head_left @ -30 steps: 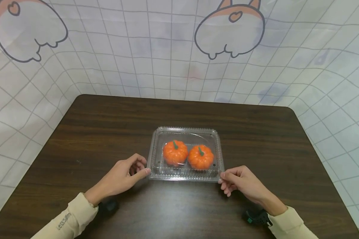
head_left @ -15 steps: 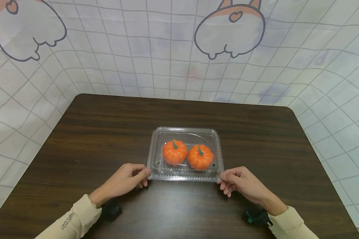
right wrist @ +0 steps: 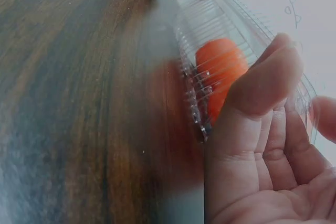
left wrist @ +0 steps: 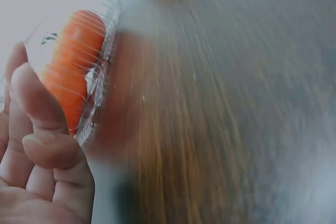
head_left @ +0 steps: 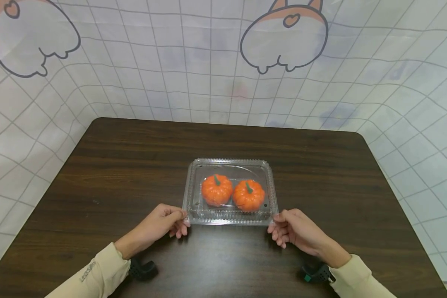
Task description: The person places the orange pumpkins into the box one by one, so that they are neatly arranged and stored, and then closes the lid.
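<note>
A clear plastic clamshell box (head_left: pixel 227 221) lies on the dark wooden table with its lid down. Inside it, side by side, sit two small orange pumpkins, the left pumpkin (head_left: pixel 217 191) and the right pumpkin (head_left: pixel 248 196), both with green stems. My left hand (head_left: pixel 160 223) pinches the box's front left corner between thumb and fingers. At the front right corner, my right hand (head_left: pixel 299 232) pinches the rim the same way. The wrist views show the ribbed side of the box beyond the curled fingers of the left hand (left wrist: pixel 47 166) and right hand (right wrist: pixel 268 150).
The brown table (head_left: pixel 134 145) has rounded far corners. A white grid-patterned cloth (head_left: pixel 208 62) with cartoon animal drawings hangs behind it and along both sides. Black wrist devices sit under both cuffs, one a black band (head_left: pixel 143 270) at the left.
My left hand has moved slightly right and closed its thumb and fingers onto the box's front left corner. The right hand keeps its pinch, shifted slightly. Box and pumpkins barely differ.
</note>
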